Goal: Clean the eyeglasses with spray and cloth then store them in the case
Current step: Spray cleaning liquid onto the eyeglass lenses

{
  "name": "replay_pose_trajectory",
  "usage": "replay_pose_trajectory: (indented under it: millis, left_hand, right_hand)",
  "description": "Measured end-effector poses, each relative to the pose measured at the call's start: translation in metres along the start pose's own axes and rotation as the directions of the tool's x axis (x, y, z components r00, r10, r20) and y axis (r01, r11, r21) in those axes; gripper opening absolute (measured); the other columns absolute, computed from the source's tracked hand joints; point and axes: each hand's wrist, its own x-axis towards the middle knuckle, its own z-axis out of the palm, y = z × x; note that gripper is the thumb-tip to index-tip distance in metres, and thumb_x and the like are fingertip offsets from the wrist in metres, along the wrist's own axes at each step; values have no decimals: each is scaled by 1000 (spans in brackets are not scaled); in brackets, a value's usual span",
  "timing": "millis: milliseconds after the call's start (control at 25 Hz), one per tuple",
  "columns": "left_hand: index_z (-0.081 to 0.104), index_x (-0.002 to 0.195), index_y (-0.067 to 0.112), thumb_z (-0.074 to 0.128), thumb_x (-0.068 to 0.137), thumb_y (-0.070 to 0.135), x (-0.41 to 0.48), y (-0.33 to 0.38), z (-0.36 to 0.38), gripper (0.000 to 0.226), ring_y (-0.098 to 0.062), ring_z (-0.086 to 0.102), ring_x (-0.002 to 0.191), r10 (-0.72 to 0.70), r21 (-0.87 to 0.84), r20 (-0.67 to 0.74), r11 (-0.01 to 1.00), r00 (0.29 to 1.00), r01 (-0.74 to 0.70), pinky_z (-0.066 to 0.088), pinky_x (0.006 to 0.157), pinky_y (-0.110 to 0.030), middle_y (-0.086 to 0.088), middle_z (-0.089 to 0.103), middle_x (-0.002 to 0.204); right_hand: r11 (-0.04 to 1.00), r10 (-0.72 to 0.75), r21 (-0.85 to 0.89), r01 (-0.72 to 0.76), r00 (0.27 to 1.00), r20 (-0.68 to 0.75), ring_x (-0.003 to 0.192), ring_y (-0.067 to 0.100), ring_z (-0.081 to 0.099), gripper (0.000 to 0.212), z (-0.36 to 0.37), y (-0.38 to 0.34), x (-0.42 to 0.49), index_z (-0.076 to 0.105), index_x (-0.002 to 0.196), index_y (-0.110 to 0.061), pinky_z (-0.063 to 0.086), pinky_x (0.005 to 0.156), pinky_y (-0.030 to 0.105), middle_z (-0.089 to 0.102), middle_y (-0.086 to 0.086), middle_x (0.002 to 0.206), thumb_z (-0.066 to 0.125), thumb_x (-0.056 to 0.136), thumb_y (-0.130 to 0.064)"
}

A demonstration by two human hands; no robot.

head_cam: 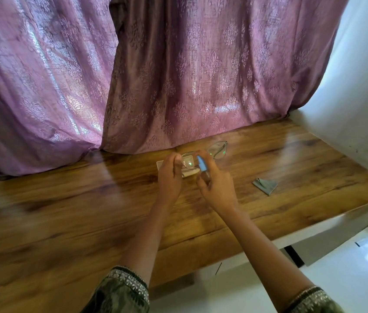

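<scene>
Patterned sleeves (119, 292) frame two bare forearms over the table (65, 211). Glasses (203, 155) hang above the white case (174, 169), long axis running left-near to right-far. Left hand (169, 177) pinches their left end with closed fingers. Right hand (217, 186) wraps a blue-tipped spray (201, 164), nozzle toward the left lens. Cloth (265, 184) lies right, well apart.

dark green sleeves (119, 294), silver-embroidered cuffs
</scene>
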Motion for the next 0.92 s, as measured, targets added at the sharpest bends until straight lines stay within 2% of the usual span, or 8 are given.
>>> replay_pose_trajectory:
  millis: [160, 320, 400, 520, 680, 760, 840, 920]
  left_hand:
    - [45, 75, 17, 31, 98, 31, 3, -2, -3, 30, 0, 43, 59, -79, 0, 26, 997, 997, 79, 33, 57, -13, 13, 43, 65]
    - [41, 69, 27, 34, 99, 14, 4, 0, -10, 34, 5, 44, 58, -103, 27, 35, 994, 994, 102, 34, 57, -10, 12, 40, 64]
    - [37, 67, 31, 34, 99, 14, 5, 1, -11, 37, 0, 41, 58, -108, 36, 48, 994, 993, 106, 34, 57, -10, 12, 40, 64]
    - [37, 66, 29, 34, 99, 15, 6, 1, -10, 36, -3, 38, 59, -111, 33, 60, 993, 992, 109, 34, 58, -11, 11, 40, 64]
    - [38, 66, 30, 34, 99, 17, 7, 0, -12, 36, 0, 42, 58, -116, 35, 77, 993, 990, 114, 34, 58, -12, 11, 41, 64]
    - [39, 67, 30, 33, 99, 17, 8, 0, -13, 35, 0, 42, 57, -112, 43, 89, 993, 990, 109, 34, 57, -12, 11, 41, 63]
    - [42, 69, 24, 33, 99, 16, 8, 0, -13, 33, -1, 41, 57, -110, 48, 94, 993, 989, 106, 34, 56, -10, 11, 41, 63]
    - [45, 73, 16, 33, 99, 16, 8, 1, -13, 29, 1, 43, 57, -105, 43, 98, 994, 990, 102, 34, 56, -9, 11, 42, 63]
  right_hand:
    - [997, -54, 49, 59, 994, -97, 42, 1, 40, 69, -12, 5, 3, 25, 138, -39, 34, 46, 8, 48, -9, 53, 59, 86, -9]
    - [999, -20, 20, 25, 976, -219, 51, -6, 46, 64, -29, 14, 9, 35, 140, -22, 34, 55, 0, 36, -22, 50, 62, 83, -6]
    - [1000, -1, -16, -3, 975, -224, 52, -5, 41, 66, -31, 17, 12, 37, 139, -21, 33, 55, 2, 37, -19, 52, 62, 80, -2]
    - [999, 25, -29, -32, 974, -227, 52, -5, 39, 69, -31, 19, 17, 38, 136, -28, 28, 53, 15, 41, -13, 61, 61, 77, 0]
    - [999, 34, -32, -43, 970, -240, 53, -5, 40, 67, -28, 22, 19, 34, 129, -33, 27, 51, 15, 47, -7, 74, 60, 76, -2]
    - [997, 41, -60, -55, 975, -217, 51, -1, 38, 60, -27, 24, 20, 37, 127, -30, 28, 50, 13, 46, -6, 71, 57, 77, -2]
    - [993, 50, -98, -68, 984, -173, 49, 4, 37, 56, -25, 26, 17, 41, 128, -24, 32, 53, 24, 45, -4, 68, 54, 77, -3]
    - [992, 57, -105, -75, 985, -165, 49, 5, 37, 56, -22, 28, 16, 42, 129, -23, 31, 55, 26, 45, -3, 66, 52, 77, -3]
